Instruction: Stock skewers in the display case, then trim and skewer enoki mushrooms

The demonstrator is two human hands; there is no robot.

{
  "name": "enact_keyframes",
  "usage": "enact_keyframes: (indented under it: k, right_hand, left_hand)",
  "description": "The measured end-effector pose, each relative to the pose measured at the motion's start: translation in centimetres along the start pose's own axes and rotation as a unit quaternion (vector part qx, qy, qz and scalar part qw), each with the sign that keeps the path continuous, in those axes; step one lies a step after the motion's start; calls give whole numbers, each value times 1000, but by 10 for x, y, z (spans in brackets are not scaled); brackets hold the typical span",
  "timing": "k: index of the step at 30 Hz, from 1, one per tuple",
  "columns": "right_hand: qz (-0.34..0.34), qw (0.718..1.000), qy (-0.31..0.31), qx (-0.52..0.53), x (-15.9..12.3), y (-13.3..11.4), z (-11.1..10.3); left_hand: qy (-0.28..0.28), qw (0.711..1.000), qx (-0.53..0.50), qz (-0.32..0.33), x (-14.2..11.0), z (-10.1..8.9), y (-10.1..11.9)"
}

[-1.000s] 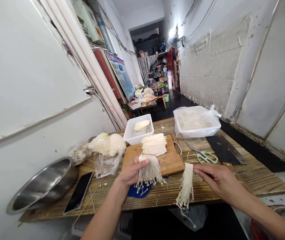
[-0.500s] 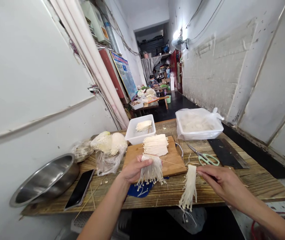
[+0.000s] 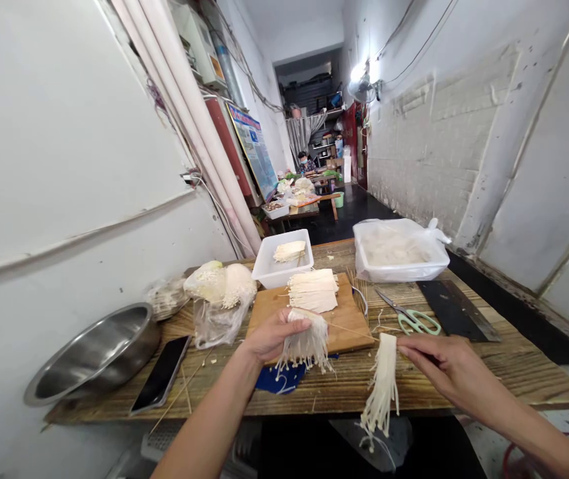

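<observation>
My left hand [image 3: 267,337] is closed on a clump of enoki mushrooms [image 3: 306,342], whose caps hang down over the near edge of a wooden cutting board [image 3: 347,322]. My right hand [image 3: 441,366] pinches the top of a thinner enoki bundle [image 3: 382,386] that dangles past the table's front edge. A thin wooden skewer [image 3: 347,328] runs between the two bundles. On the board lies a stack of trimmed enoki [image 3: 313,290].
A white tub [image 3: 277,265] with some enoki and a bag-lined tub [image 3: 398,249] stand at the back. Scissors [image 3: 411,318] and a cleaver [image 3: 456,311] lie to the right. At left are bagged enoki [image 3: 220,293], a phone [image 3: 161,374] and a steel bowl [image 3: 92,354]. A person sits far down the corridor.
Both hands and their bundles hold nearly the same positions; the right-hand bundle hangs slightly lower. The view has shifted a little as my head moved.
</observation>
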State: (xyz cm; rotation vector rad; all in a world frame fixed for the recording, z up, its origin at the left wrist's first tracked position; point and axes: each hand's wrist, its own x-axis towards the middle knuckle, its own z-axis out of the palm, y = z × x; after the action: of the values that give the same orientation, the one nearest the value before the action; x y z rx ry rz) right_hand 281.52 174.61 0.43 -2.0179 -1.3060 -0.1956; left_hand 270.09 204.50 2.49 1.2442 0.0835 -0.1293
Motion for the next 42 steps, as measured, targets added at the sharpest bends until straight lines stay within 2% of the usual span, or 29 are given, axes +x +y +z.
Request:
enact_keyframes:
  k: [5, 14, 19, 42]
  right_hand:
    - [12, 999, -22, 25, 1, 0, -3]
    - [28, 998, -37, 36, -1, 4, -2]
    - [31, 998, -35, 35, 0, 2, -5]
    - [65, 997, -13, 46, -3, 2, -2]
  left_hand:
    - [-5, 1000, 14, -12, 1, 2, 0]
    - [21, 1000, 6, -12, 6, 9, -3]
    - [36, 999, 16, -29, 7, 13, -2]
    - [15, 998, 56, -20, 15, 17, -4]
